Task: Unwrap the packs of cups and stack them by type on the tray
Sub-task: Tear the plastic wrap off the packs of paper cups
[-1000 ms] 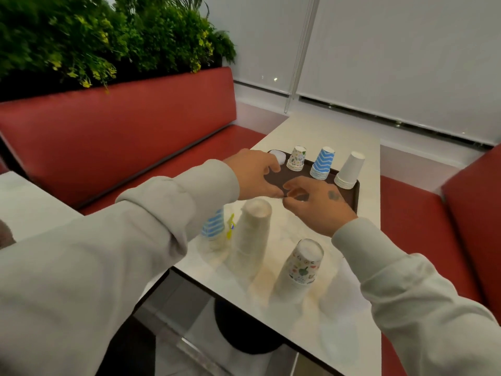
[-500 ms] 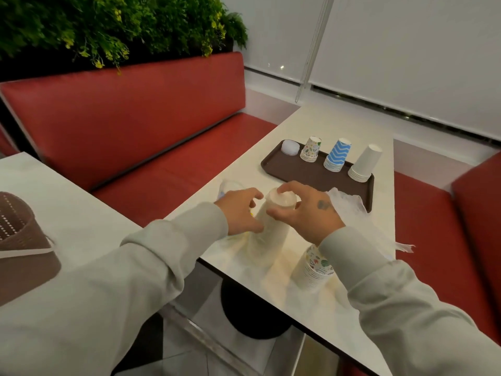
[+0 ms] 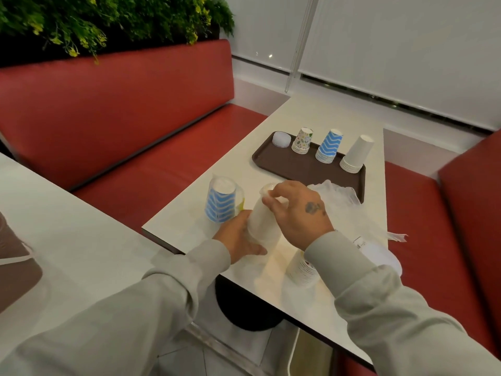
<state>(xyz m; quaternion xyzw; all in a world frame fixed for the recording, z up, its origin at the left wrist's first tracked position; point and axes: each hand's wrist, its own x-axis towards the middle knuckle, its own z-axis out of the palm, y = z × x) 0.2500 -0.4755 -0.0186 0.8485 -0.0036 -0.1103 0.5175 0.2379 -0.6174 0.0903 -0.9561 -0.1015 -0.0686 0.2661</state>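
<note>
Both hands grasp a plastic-wrapped pack of white paper cups (image 3: 264, 226) upright on the pale worktop (image 3: 325, 112): the left hand (image 3: 238, 238) clasps its lower side, the right hand (image 3: 298, 213) pinches its top. Two more stand beside it, a blue-zigzag pack (image 3: 221, 199) and a patterned pack (image 3: 301, 268). Beyond, a brown plastic tray (image 3: 284, 164) carries three upturned cup stacks (image 3: 329, 146).

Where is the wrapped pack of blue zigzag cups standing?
In the head view, the wrapped blue zigzag pack stands on the table at its near left side, short of the brown tray and just left of the white cup pack.
</note>
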